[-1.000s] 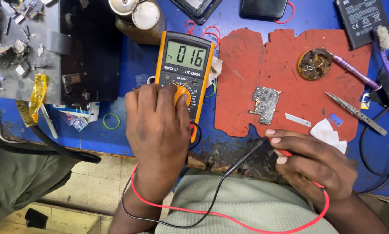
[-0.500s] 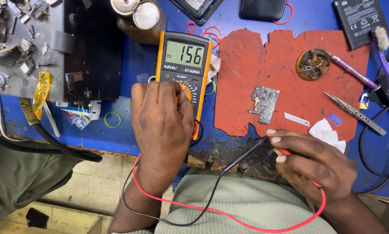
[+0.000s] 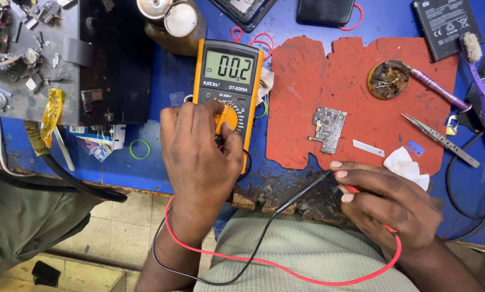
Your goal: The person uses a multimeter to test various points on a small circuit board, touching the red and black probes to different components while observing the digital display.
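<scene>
Orange-cased multimeter (image 3: 227, 92) dial pinched by left hand (image 3: 199, 148), right hand (image 3: 386, 203) clamped on thin probes (image 3: 329, 178).

My multimeter (image 3: 227, 97) is orange-edged with a dark grey face, pale green screen and orange dial. Its 2 leads are red (image 3: 286, 273) and black (image 3: 253, 240). The tabletop (image 3: 145, 81) is blue, the mat (image 3: 329, 92) brick red, the circuit board (image 3: 328, 128) grey, the brush handle (image 3: 483, 108) purple, my shirt (image 3: 291, 249) pale green.

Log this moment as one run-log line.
left hand: turning multimeter dial | right hand: holding both probes | circuit board: on red mat, untouched
</scene>
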